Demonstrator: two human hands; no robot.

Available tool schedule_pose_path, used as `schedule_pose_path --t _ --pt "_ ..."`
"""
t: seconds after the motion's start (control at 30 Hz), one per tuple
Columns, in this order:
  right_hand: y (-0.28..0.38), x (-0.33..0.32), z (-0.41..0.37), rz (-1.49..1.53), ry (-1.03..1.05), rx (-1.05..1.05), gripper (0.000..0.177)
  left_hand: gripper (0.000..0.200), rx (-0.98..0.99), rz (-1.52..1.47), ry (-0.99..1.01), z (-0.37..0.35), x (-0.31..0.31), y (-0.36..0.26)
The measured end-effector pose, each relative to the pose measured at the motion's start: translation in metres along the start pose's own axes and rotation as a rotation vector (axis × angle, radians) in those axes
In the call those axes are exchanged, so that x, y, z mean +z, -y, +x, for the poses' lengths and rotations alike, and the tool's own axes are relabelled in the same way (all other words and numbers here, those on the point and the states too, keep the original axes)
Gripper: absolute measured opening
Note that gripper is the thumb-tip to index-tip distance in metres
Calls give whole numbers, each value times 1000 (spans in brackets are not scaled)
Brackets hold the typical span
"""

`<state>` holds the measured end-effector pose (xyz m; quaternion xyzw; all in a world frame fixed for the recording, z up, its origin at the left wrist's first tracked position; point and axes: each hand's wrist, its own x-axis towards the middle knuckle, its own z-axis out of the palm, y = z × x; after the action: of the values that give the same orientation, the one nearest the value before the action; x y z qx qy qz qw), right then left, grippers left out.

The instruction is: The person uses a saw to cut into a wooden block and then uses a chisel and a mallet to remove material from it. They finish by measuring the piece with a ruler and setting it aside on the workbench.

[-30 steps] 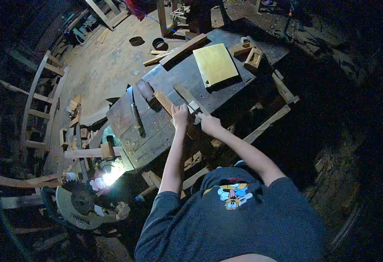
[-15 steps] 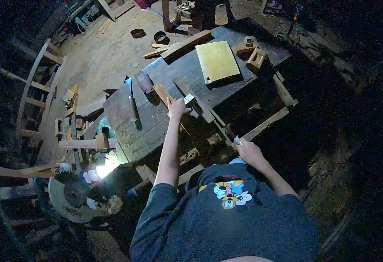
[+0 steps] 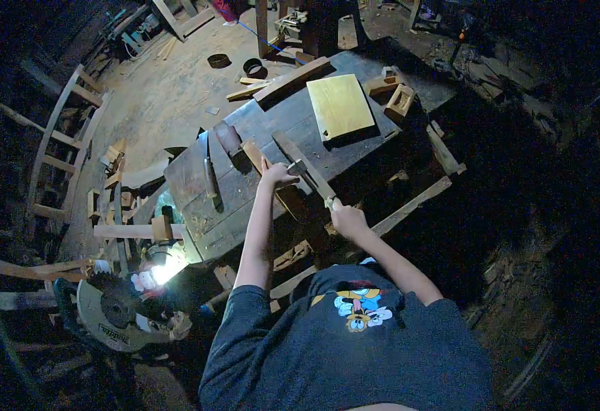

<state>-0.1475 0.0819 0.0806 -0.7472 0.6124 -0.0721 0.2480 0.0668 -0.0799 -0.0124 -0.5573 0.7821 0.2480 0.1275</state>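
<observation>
My left hand is closed at the bench edge, around a small light piece; a narrow wooden block lies just beyond its fingers. To its right, a long flat wooden bar runs slantwise over the edge. My right hand is closed at the near end of this bar, on a handle or end piece that its fingers mostly hide. A brown rounded block and a saw-like tool with a dark handle lie to the left on the workbench.
A yellow board lies on the bench, with wooden hand planes to its right and a beam behind. At lower left are a circular saw and a bright lamp. A ladder-like frame stands farther left.
My right hand has moved up and left, closer to my left hand. The thin strips that showed between the bar and my right hand are now largely out of sight. My left hand stays nearly in place.
</observation>
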Motion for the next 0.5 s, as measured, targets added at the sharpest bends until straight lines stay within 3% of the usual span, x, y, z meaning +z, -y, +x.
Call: schedule_pose_path --t 0.1,0.2,0.4,0.5 --pt "-10 9 -9 -62 2 -67 22 66 18 182 -59 5 5 6" --pt "-19 20 -7 -69 -11 -90 24 63 55 85 -203 -23 -17 -13" --pt "-16 37 10 -68 -74 -107 22 59 173 131 -168 -17 -24 -9" --pt "4 34 36 -22 -153 -127 18 59 130 120 -131 -22 -28 -14"
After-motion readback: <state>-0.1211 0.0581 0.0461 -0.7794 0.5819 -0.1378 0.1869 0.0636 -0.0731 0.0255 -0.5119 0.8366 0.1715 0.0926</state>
